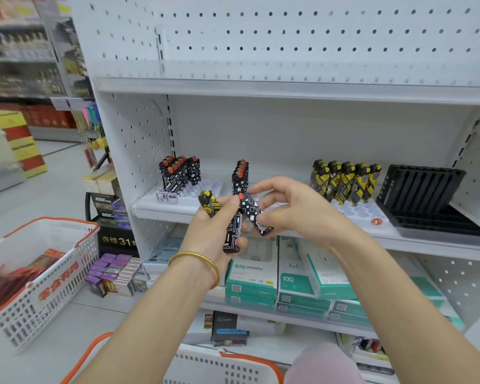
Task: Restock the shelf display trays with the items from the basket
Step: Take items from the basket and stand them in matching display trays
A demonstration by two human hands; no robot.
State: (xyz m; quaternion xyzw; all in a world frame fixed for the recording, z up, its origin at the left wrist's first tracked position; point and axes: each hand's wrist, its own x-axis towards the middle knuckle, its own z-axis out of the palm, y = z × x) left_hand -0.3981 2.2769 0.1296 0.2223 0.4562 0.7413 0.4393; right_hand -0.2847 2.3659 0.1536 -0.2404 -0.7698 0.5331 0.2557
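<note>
Floor basket: a white plastic basket with an orange rim stands on the floor at far left, with red packets lying in it.
Floor boxes: small purple and white cardboard boxes are stacked beside the foot of the shelf.
Left tray: a white moulded display tray on the middle shelf holds upright black-and-white patterned lighters at its left end.
Left hand: the left hand, with a gold bangle on its wrist, is curled round a yellow-and-black lighter and a black lighter with white line markings, in front of the shelf.
Near basket: a second white basket with orange handles sits at the bottom edge, between the forearms.
Middle row: black star-printed lighters with red caps stand in a file behind the hands.
Right hand: the right hand pinches a tilted black lighter with white squares between thumb and fingers, just beside the left thumb.
Lower shelf: teal and white cartons lie below.
Right tray: a row of upright yellow-and-black lighters fills the back of a second white tray.
Far right: a black plastic slotted tray sits at the shelf's right end.
</note>
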